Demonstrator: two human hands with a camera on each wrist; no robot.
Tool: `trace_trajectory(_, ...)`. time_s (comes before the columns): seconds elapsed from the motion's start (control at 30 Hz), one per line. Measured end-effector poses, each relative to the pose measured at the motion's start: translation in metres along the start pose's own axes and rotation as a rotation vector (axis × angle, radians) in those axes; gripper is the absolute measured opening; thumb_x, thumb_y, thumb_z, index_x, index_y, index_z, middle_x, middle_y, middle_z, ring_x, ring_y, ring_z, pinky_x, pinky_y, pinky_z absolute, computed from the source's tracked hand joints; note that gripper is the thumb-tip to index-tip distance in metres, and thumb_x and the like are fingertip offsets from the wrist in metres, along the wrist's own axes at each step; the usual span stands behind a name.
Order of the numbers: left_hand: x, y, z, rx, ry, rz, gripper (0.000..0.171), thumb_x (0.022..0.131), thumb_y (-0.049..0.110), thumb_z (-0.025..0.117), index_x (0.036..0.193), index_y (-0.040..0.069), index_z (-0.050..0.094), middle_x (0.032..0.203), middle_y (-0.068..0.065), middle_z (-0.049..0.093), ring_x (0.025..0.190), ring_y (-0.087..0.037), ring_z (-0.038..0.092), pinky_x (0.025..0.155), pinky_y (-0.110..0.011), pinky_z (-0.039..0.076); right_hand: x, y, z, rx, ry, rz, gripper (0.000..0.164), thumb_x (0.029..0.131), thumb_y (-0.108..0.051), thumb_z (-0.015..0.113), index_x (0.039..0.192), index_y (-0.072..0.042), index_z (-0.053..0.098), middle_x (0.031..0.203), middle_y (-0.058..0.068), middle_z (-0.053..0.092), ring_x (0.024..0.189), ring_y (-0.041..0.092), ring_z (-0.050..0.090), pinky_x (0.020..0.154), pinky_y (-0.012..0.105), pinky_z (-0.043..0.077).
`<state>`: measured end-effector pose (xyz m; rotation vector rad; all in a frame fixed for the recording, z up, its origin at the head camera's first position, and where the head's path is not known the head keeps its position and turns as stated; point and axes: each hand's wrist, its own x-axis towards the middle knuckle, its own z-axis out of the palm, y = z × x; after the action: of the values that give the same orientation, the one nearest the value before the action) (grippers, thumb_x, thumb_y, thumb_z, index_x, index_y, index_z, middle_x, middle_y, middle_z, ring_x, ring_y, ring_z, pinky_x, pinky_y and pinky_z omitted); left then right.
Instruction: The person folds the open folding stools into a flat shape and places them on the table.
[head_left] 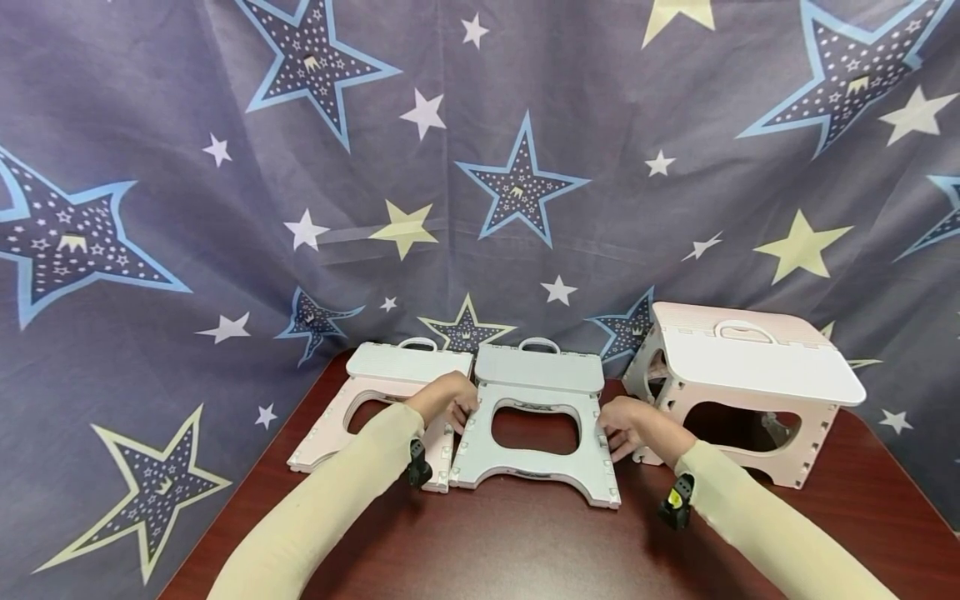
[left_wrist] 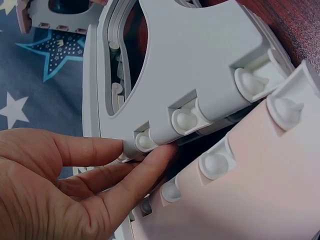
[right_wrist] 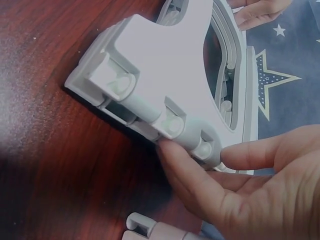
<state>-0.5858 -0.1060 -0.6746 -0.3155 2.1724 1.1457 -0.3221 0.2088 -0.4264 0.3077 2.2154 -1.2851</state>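
A folded light grey step stool [head_left: 537,372] lies on the table between my two hands. My left hand [head_left: 452,398] holds its left side edge, thumb on the upper face and fingers tucked under the hinge knobs. On the opposite edge my right hand [head_left: 626,423] grips in the same way; in the right wrist view its fingers [right_wrist: 185,165] curl beneath the side. Close on the left lies a folded pink and white stool [head_left: 405,363], and the left fingers [left_wrist: 145,172] reach into the narrow gap between the two.
An unfolded pink and white stool [head_left: 757,362] stands upright on the right of the dark red table [head_left: 510,542], just past my right hand. Behind everything hangs a grey-blue curtain [head_left: 480,275] with stars. Each stool has a carrying handle at its back.
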Motion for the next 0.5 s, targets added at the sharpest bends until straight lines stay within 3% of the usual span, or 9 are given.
trace_trajectory(0.23,-0.0015,0.0014,0.0012,-0.022,0.021,0.007,0.041,0.088,-0.007,0.060,0.127,-0.009,0.052,0.129,-0.035,0.054,0.103,-0.055,0.062,0.066,-0.059,0.061,0.0001,0.0004,0.0024,0.001,-0.004,-0.002,0.039,0.097,0.000,0.036,0.132,0.018,0.036,0.137,0.042,0.045,0.112,0.046,0.063,0.091,0.052,0.060)
trace_trajectory(0.5,-0.0003,0.0012,0.0018,-0.018,-0.005,-0.020,0.042,0.091,-0.006,0.058,0.132,-0.011,0.049,0.132,-0.035,0.054,0.107,-0.056,0.062,0.067,-0.060,0.061,-0.0022,-0.0010,0.0046,-0.031,0.008,-0.015,0.034,0.097,0.002,0.037,0.127,0.017,0.042,0.131,0.040,0.052,0.110,0.046,0.065,0.089,0.052,0.061)
